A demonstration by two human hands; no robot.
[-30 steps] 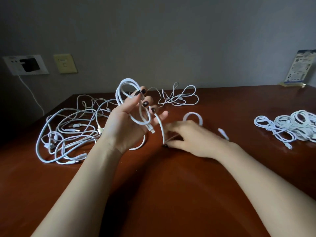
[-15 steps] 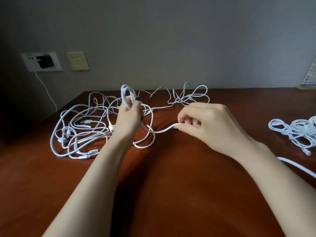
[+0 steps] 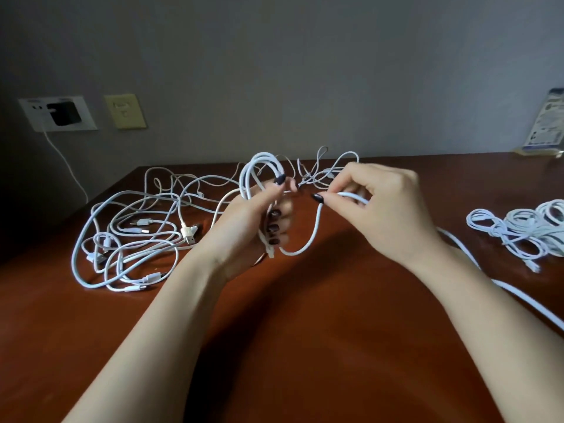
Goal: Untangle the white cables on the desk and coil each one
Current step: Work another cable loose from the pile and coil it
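My left hand (image 3: 256,221) grips a partly wound coil of white cable (image 3: 254,175), whose loops stand up above the fingers. From the coil a loose strand hangs down in a curve (image 3: 314,230) and rises to my right hand (image 3: 384,209), which pinches it between thumb and fingers. The rest of that cable trails off under my right forearm toward the right edge (image 3: 518,297). A tangle of white cables (image 3: 128,233) lies on the brown desk (image 3: 274,346) to the left, and a smaller tangle (image 3: 323,169) sits behind my hands.
Several coiled white cables (image 3: 525,233) lie in a heap at the right edge. On the wall at the left are a white socket plate with a black plug (image 3: 61,114) and a beige switch plate (image 3: 125,111). A printed card (image 3: 546,123) stands at the back right.
My right hand has lifted from the desk and come up close to the left hand, bringing the strand with it. The left hand has kept hold of the coil.
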